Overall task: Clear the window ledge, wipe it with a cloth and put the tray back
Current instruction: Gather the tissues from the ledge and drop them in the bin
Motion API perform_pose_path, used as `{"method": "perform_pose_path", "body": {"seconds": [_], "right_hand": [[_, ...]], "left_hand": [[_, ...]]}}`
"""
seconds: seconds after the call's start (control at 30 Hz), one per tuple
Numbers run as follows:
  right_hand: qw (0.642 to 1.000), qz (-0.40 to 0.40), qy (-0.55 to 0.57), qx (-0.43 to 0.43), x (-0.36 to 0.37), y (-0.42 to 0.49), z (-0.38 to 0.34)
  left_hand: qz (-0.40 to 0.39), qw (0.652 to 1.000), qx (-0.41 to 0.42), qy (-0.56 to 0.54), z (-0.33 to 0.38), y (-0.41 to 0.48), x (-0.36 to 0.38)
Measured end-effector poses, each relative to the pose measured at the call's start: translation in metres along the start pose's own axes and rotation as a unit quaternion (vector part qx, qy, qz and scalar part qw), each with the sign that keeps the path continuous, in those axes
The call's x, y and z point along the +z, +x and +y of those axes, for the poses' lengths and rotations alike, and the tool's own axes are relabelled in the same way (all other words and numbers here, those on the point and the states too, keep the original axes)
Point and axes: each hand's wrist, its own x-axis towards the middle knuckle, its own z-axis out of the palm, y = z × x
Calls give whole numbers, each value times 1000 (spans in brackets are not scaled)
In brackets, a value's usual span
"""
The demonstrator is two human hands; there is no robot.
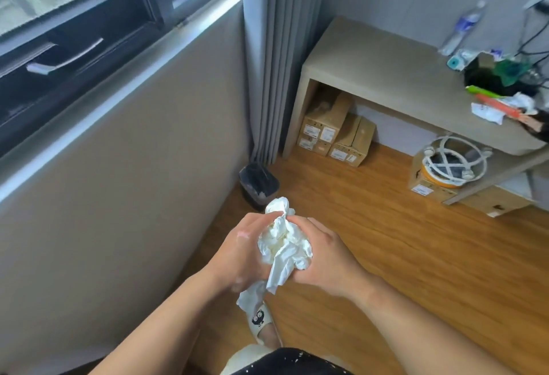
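A crumpled white cloth [282, 247] is bunched between both my hands, low in the middle of the view, over the wooden floor. My left hand [237, 252] grips its left side and my right hand [323, 255] grips its right side; a loose corner hangs down below them. The window ledge [124, 77] runs diagonally across the upper left, under the dark window frame, and nothing stands on the stretch I see. A black tray [493, 83] piled with small items sits on the desk at the right.
A small black bin [258, 184] stands in the corner by the grey curtain [282, 56]. The beige desk [380, 68] holds a water bottle [463, 27], with cardboard boxes [335, 134] underneath. My slippered foot [261, 324] is below my hands.
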Motion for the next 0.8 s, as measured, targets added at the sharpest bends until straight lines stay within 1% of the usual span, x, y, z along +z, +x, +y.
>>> {"method": "perform_pose_path", "body": {"seconds": [0.1, 0.23, 0.4, 0.6, 0.8], "right_hand": [[1000, 5, -4, 13, -12, 36, 0], [1000, 11, -6, 24, -25, 79, 0], [1000, 4, -13, 24, -40, 124, 10], [1000, -18, 2, 14, -60, 177, 35], [999, -52, 12, 10, -85, 244, 78]], "left_hand": [[-13, 1000, 4, -5, -12, 38, -15], [-1, 1000, 8, -10, -20, 77, -34], [-3, 1000, -2, -3, -30, 120, -48], [-4, 999, -37, 7, -34, 173, -55], [0, 995, -99, -11, -42, 240, -51]]}}
